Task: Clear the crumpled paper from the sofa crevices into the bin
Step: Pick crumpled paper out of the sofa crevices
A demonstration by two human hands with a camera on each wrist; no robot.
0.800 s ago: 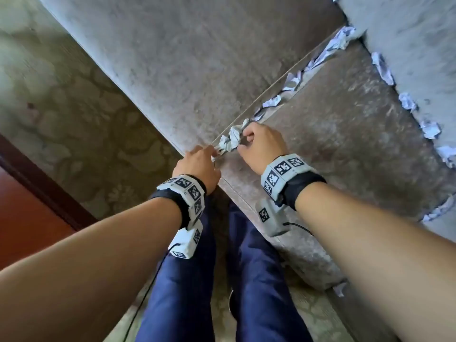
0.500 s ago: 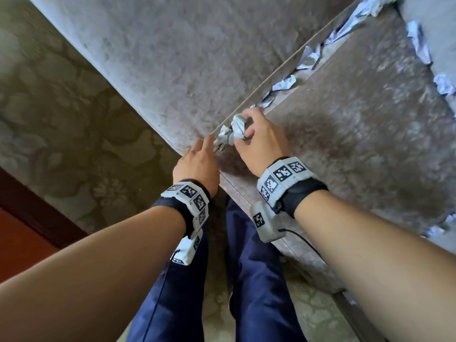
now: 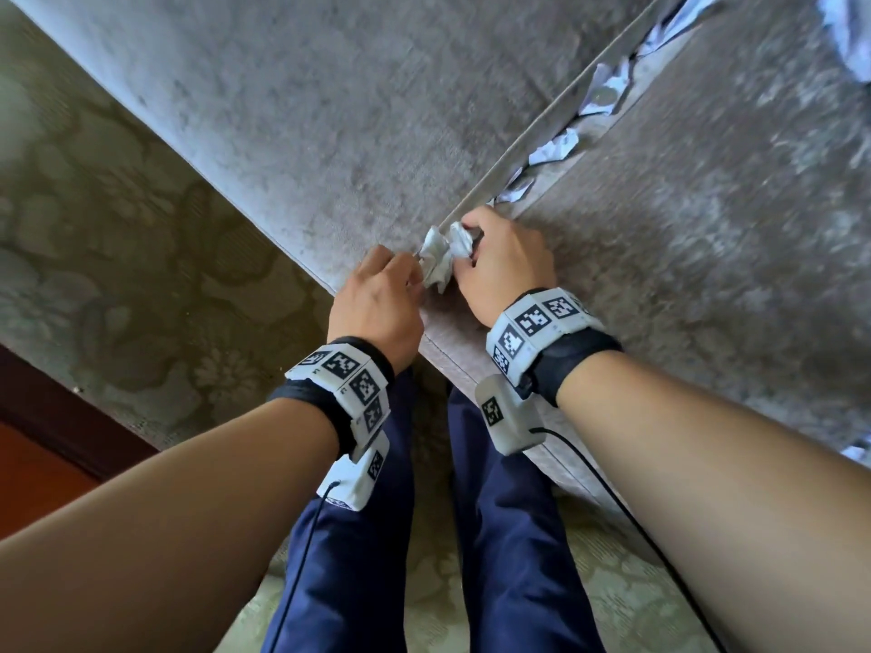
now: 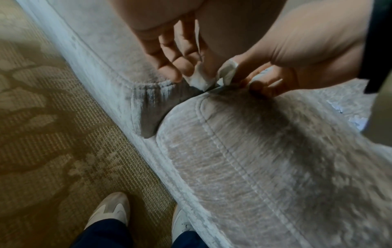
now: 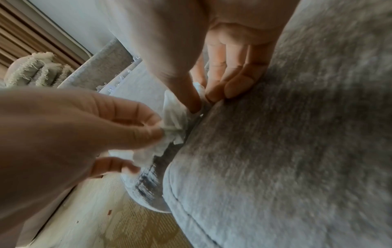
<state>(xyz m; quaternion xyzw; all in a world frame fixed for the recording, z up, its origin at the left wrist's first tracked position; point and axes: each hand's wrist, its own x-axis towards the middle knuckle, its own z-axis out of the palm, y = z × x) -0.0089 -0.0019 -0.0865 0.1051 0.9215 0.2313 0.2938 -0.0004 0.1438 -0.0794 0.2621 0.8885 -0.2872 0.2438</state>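
Observation:
A crumpled white paper wad point(image 3: 440, 259) sticks out of the front end of the crevice between the grey sofa arm point(image 3: 330, 110) and the seat cushion point(image 3: 707, 228). My left hand point(image 3: 405, 280) pinches its near end between thumb and fingers. My right hand point(image 3: 471, 247) pinches its far end right at the crevice. The right wrist view shows the wad point(image 5: 172, 120) with both pinches on it. In the left wrist view the paper point(image 4: 199, 80) lies between the two hands. More paper scraps point(image 3: 554, 150) line the crevice further back. No bin is in view.
Other paper bits point(image 3: 848, 35) sit along the backrest crevice at top right. A patterned carpet point(image 3: 118, 228) lies left of the sofa, with a dark wooden floor edge point(image 3: 56, 417) beyond. My legs in blue trousers point(image 3: 509, 534) stand against the sofa front.
My left hand went from loose fingers beside the paper to pinching it. The wad has risen further out of the crevice between the hands. The head view has shifted closer.

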